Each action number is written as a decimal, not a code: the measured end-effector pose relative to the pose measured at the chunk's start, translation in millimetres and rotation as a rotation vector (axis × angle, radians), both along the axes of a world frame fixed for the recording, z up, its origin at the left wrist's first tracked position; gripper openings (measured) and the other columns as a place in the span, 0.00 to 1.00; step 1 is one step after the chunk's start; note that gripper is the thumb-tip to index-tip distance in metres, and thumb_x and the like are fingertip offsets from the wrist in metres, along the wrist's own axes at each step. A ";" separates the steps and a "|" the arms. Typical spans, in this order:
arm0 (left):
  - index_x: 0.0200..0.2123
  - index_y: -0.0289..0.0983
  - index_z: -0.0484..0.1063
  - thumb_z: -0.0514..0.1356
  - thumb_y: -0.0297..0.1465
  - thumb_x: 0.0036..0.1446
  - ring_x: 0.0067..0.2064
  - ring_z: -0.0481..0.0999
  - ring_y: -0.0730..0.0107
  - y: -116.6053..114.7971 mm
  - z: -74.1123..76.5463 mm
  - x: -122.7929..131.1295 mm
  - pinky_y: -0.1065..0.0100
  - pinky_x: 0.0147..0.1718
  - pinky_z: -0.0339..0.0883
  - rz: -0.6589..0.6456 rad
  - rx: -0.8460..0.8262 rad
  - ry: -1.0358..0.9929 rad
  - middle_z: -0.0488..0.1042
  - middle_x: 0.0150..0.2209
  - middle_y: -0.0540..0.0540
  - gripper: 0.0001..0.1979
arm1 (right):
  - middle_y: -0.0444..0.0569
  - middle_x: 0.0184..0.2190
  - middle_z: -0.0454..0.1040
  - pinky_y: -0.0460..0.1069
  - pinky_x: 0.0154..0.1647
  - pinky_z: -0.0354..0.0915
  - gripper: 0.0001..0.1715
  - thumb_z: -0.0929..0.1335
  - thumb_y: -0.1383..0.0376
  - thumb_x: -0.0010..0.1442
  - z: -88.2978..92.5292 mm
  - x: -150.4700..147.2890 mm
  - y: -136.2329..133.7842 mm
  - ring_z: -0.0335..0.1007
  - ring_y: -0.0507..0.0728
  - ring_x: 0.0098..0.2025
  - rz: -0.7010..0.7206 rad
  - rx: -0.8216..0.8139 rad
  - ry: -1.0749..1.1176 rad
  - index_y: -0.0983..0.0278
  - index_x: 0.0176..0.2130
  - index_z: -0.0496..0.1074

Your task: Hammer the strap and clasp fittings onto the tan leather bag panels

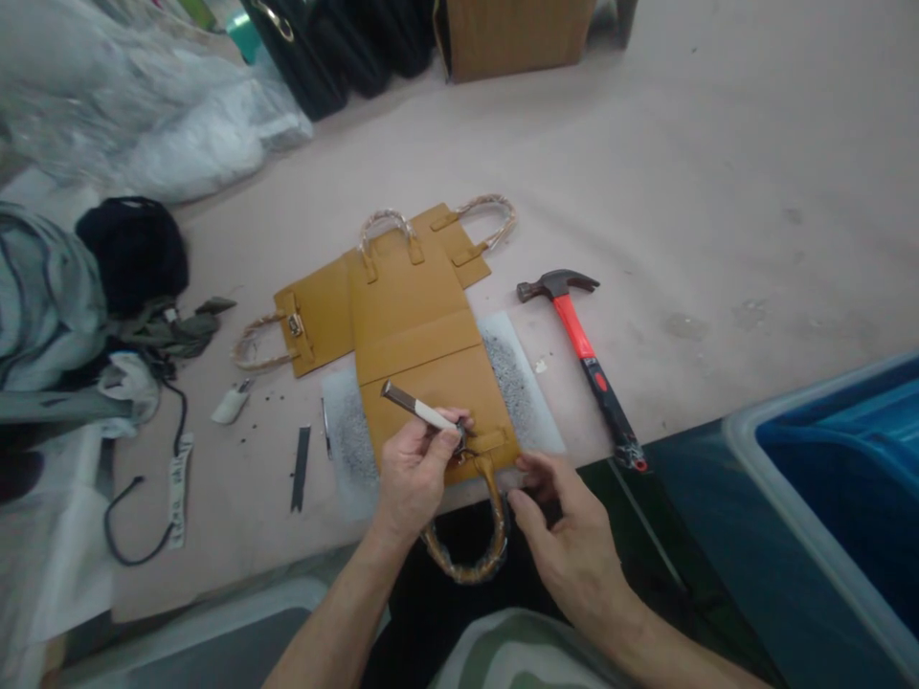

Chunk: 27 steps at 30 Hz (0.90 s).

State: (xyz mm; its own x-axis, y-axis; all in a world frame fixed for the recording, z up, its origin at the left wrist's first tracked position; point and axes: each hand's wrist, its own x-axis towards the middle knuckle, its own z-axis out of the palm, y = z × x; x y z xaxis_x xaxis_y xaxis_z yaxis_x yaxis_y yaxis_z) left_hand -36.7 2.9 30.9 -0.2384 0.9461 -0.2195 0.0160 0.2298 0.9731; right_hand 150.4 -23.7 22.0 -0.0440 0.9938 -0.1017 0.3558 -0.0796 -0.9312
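My left hand (413,474) is closed around a punch-like metal rod (423,410) with a dark top end and a pale shaft. It tilts over the lower part of a mustard-tan leather bag panel (423,368); its tip is hidden by my fingers. Beside the panel's lower right corner is my right hand (571,531), thumb and fingers apart, close to the plastic-wrapped handle (466,574) that hangs over the table edge. Under the panel lies a speckled pale slab (513,373). Further bag panels with wrapped handles (323,311) spread out behind.
A claw hammer (578,335) with a red and black grip lies to the right. A blue bin (833,459) stands at the right edge. Left are a dark notched strip (300,469), a cord (115,536) and cloth bundles (133,254). Behind sit a cardboard box (517,38) and plastic wrap (193,134).
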 end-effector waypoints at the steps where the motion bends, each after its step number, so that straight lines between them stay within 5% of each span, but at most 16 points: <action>1: 0.44 0.35 0.80 0.66 0.41 0.62 0.43 0.83 0.64 -1.5 1.1 0.3 0.70 0.39 0.77 0.006 -0.024 -0.017 0.83 0.43 0.40 0.15 | 0.55 0.44 0.79 0.58 0.46 0.74 0.16 0.71 0.60 0.61 1.8 0.1 -4.6 0.77 0.62 0.44 -0.047 -0.133 0.116 0.59 0.49 0.73; 6: 0.43 0.35 0.79 0.68 0.45 0.58 0.38 0.83 0.63 -8.3 -0.4 0.5 0.73 0.26 0.75 0.061 -0.160 -0.169 0.83 0.40 0.40 0.20 | 0.51 0.40 0.79 0.56 0.42 0.74 0.26 0.80 0.54 0.47 11.8 -7.4 -10.5 0.78 0.61 0.42 -0.320 -0.649 0.606 0.60 0.41 0.72; 12: 0.40 0.33 0.79 0.73 0.47 0.50 0.36 0.83 0.62 -3.9 6.8 1.3 0.73 0.23 0.73 0.111 -0.224 -0.275 0.83 0.37 0.39 0.25 | 0.49 0.32 0.78 0.51 0.37 0.70 0.25 0.83 0.56 0.39 21.7 -12.8 3.6 0.74 0.55 0.32 -0.259 -0.903 0.850 0.65 0.31 0.74; 17: 0.36 0.33 0.77 0.76 0.46 0.44 0.37 0.84 0.61 3.4 24.0 1.0 0.71 0.26 0.75 0.150 -0.197 -0.384 0.83 0.38 0.40 0.25 | 0.45 0.27 0.75 0.48 0.30 0.65 0.28 0.81 0.49 0.45 28.5 -12.5 18.9 0.69 0.51 0.26 -0.099 -0.787 0.803 0.65 0.36 0.75; 21: 0.38 0.34 0.78 0.75 0.48 0.44 0.36 0.83 0.61 6.8 32.4 0.6 0.72 0.25 0.74 0.100 -0.236 -0.380 0.83 0.37 0.41 0.27 | 0.41 0.21 0.69 0.46 0.24 0.57 0.27 0.78 0.46 0.49 23.9 -17.6 34.3 0.61 0.49 0.21 0.078 -0.648 0.636 0.65 0.30 0.71; 27: 0.40 0.36 0.80 0.71 0.46 0.52 0.41 0.82 0.63 14.9 24.9 0.3 0.72 0.30 0.76 0.056 -0.040 -0.277 0.83 0.42 0.41 0.21 | 0.38 0.17 0.62 0.45 0.22 0.52 0.24 0.76 0.47 0.52 13.9 -27.3 40.6 0.54 0.48 0.20 0.025 -0.522 0.576 0.62 0.28 0.69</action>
